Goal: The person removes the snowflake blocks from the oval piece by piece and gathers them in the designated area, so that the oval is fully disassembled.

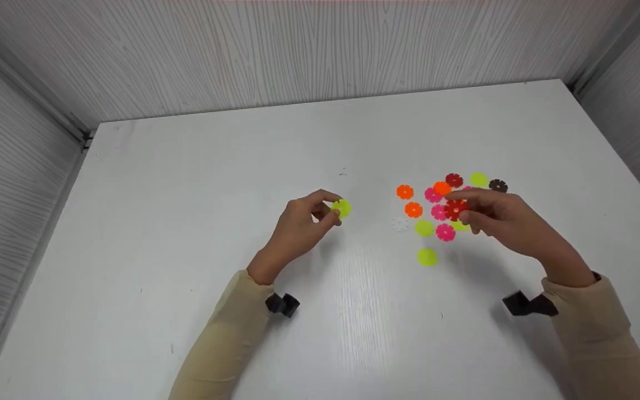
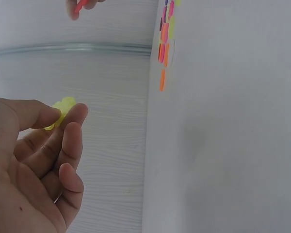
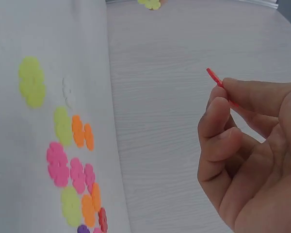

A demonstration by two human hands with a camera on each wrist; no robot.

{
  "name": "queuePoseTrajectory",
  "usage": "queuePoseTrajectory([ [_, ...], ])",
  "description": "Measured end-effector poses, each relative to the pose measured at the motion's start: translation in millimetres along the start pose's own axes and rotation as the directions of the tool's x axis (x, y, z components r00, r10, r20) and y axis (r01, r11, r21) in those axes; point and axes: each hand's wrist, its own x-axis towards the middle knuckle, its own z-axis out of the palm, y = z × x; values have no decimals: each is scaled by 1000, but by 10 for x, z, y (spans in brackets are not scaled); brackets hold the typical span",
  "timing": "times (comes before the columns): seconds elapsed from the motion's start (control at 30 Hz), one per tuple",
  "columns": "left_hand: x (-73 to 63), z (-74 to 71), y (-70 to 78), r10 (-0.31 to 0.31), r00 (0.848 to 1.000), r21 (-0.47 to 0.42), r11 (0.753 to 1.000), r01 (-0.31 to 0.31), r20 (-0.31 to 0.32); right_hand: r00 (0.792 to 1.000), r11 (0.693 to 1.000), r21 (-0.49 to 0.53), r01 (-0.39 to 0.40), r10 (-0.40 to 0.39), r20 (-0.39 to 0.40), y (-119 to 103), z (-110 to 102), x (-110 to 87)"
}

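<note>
My left hand (image 1: 300, 228) pinches a yellow notched plastic disc (image 1: 344, 208) between thumb and fingers, above the middle of the table. In the left wrist view this yellow disc (image 2: 67, 104) sticks up past the thumb tip. On the other side my right hand (image 1: 514, 219) pinches a red notched disc (image 1: 453, 211) by its edge, over a group of similar discs. The right wrist view shows the red disc (image 3: 212, 74) nearly edge-on, raised above the table. Some discs in the group are hidden behind the right hand.
Loose discs lie flat on the white table (image 1: 186, 222): orange (image 1: 405, 192), pink (image 1: 445, 233), yellow (image 1: 427, 257), a clear one (image 1: 400, 224), a dark red one (image 1: 454, 180) and a dark brown one (image 1: 498, 186). Wood-grain panels (image 1: 298, 50) stand behind the table and at both sides.
</note>
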Motion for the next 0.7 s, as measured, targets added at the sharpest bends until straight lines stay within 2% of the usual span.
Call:
queuePoseTrajectory([
  [0.2,254,210,1,-70,993,-77,994,77,92,999,998,-24,-50,50,-1,180,-116,-175],
  [0.4,455,374,-51,-120,985,-147,979,138,125,985,984,-57,-171,172,17,311,-126,-248],
  [0.57,592,496,-129,-178,976,-196,960,201,128,947,948,-112,-299,310,90,390,-102,-227],
  [0.7,677,555,-184,-206,970,-225,946,232,133,914,922,-160,-353,376,153,434,-77,-202],
])
